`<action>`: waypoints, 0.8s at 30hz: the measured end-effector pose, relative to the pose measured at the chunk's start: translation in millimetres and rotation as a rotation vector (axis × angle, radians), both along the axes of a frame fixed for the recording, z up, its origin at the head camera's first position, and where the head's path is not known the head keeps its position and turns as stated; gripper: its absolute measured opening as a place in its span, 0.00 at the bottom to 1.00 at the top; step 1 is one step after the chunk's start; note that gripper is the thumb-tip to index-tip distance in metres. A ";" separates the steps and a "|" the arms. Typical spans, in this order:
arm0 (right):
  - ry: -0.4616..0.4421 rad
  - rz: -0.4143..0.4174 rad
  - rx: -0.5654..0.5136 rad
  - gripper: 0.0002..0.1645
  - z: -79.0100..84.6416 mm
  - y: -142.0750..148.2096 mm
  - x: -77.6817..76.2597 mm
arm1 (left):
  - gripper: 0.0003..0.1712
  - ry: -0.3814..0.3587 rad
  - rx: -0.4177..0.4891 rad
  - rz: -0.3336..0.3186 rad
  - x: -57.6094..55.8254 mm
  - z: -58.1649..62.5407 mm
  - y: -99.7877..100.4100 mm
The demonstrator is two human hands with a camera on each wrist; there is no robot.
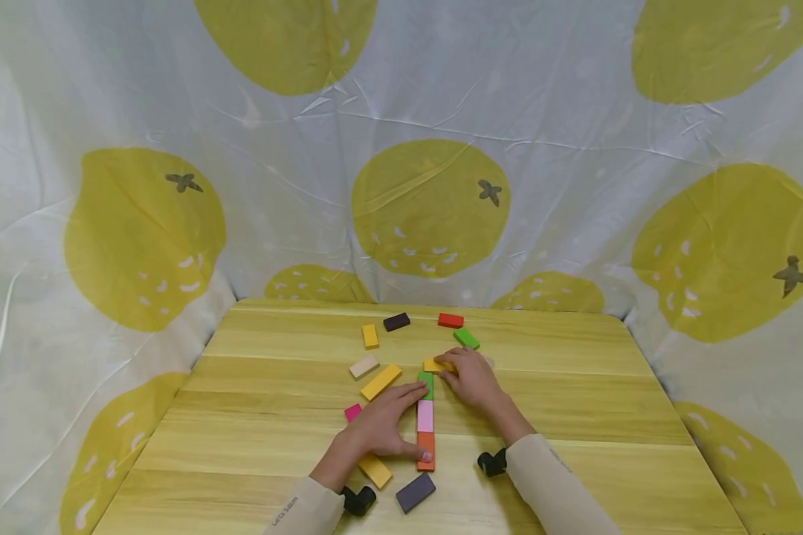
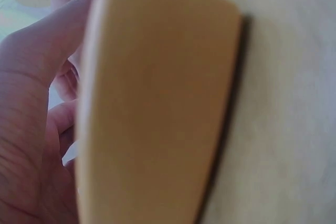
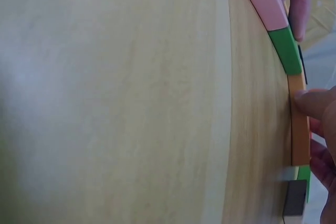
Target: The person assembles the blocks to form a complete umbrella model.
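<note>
A straight row of small blocks runs toward the person: a green block, a pink block and an orange block. My left hand spans this row from its left side. Its fairly straight fingertips touch the green block, and its thumb rests on the orange block. At the row's far end my right hand pinches a yellow block lying crosswise. In the right wrist view, the thumb presses the near side of that yellow block, whose end meets the green block.
Left of the row lie a beige block, a long yellow block and a magenta block. Nearer are another yellow block and a dark grey block. Black, red and green blocks lie farther back.
</note>
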State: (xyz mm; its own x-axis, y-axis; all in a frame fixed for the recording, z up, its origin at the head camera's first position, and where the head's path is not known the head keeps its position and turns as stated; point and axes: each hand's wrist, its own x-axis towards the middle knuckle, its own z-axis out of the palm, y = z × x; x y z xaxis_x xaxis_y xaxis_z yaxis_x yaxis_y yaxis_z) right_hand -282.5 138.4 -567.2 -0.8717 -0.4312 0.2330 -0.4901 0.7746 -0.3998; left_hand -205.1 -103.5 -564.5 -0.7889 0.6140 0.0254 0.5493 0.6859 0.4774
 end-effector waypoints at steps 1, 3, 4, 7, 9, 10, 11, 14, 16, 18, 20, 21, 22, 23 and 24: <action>0.000 -0.004 -0.001 0.16 -0.5 0.1 0.6 | 0.66 0.003 -0.001 -0.001 -0.2 -0.3 0.1; -0.001 -0.010 -0.006 0.16 -1.4 0.3 1.5 | 0.66 0.003 0.000 -0.002 -0.4 -0.6 0.1; -0.003 -0.012 -0.007 0.16 -1.8 0.4 2.0 | 0.66 0.003 -0.003 -0.001 -0.5 -0.8 0.1; -0.009 -0.012 -0.009 0.16 -2.8 0.9 3.3 | 0.66 0.004 -0.009 -0.001 -0.5 -1.1 0.1; -0.001 -0.007 -0.012 0.16 -3.5 1.2 4.0 | 0.66 -0.001 -0.014 0.001 -0.4 -1.2 0.1; 0.002 -0.005 -0.012 0.16 -3.6 1.4 4.4 | 0.66 -0.003 -0.016 0.001 -0.3 -1.1 0.1; 0.006 -0.002 -0.011 0.16 -3.7 1.5 4.8 | 0.66 -0.003 -0.017 0.001 -0.4 -1.3 0.2; 0.018 0.000 -0.010 0.16 -3.5 2.0 5.9 | 0.66 -0.006 -0.014 0.001 -0.6 -1.3 0.6; 0.019 0.001 -0.007 0.17 -2.9 2.4 6.8 | 0.66 -0.008 -0.011 0.001 -0.6 -0.9 0.9; 0.020 0.002 -0.005 0.17 -2.6 2.7 7.6 | 0.66 -0.013 -0.010 0.003 -0.6 -0.6 1.0; 0.023 0.007 -0.002 0.17 -2.2 3.1 8.3 | 0.65 -0.018 -0.013 0.007 -0.3 -0.4 1.1; 0.023 0.009 0.004 0.18 -2.0 3.3 8.6 | 0.66 -0.017 -0.016 0.008 -0.3 -0.6 1.0; 0.022 0.011 0.010 0.18 -1.8 3.4 8.8 | 0.66 -0.018 -0.017 0.010 -0.2 -0.7 1.1; 0.018 0.011 0.021 0.19 -1.6 3.7 9.0 | 0.66 -0.022 -0.017 0.011 -0.1 -0.8 1.1; 0.013 0.013 0.029 0.19 -1.3 3.9 9.2 | 0.66 -0.021 -0.018 0.012 -0.1 -0.9 1.2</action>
State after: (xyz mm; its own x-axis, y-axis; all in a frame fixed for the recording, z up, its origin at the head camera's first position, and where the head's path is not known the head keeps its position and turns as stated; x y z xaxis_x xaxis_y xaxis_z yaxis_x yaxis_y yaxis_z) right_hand -273.3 142.3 -568.5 -0.8630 -0.4489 0.2317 -0.5050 0.7794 -0.3709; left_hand -205.2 -102.3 -565.4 -0.7967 0.6043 -0.0024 0.5306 0.7014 0.4760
